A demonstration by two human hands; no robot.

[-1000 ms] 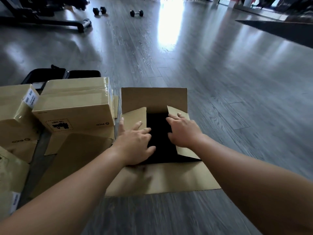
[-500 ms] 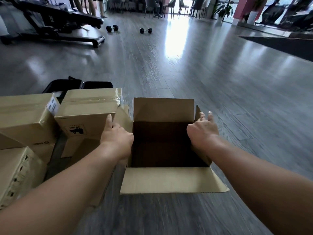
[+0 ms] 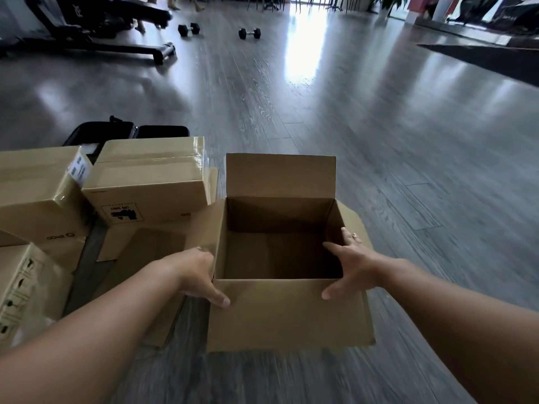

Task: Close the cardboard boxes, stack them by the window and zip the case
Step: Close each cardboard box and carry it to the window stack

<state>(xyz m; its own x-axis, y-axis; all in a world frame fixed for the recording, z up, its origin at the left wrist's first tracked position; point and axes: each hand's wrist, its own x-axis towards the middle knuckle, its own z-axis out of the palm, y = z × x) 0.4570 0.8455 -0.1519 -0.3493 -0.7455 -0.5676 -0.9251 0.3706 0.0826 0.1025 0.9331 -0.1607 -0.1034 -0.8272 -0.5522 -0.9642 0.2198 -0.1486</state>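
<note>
An open cardboard box (image 3: 288, 313) stands on the floor straight ahead, all flaps spread and its inside bare. My left hand (image 3: 195, 272) grips its near left corner, thumb across the front flap, fingers hidden behind the left flap. At the near right corner my right hand (image 3: 350, 263) grips the wall, thumb on the front flap and fingers over the right flap. Taped-shut boxes (image 3: 145, 176) (image 3: 35, 193) sit to the left, with another box (image 3: 23, 287) at the left edge. A black case (image 3: 128, 131) lies behind them, mostly hidden.
Loose cardboard (image 3: 145, 252) lies flat left of the open box. Two dumbbells (image 3: 189, 28) (image 3: 249, 32) and a black exercise machine (image 3: 87, 30) are far back left. A dark mat (image 3: 481, 53) lies at the far right. Grey wood floor stretches ahead and to the right.
My hands lifted off the inner side flaps, which swung outward and opened the box. Both hands then slid back to grip the box's near corners.
</note>
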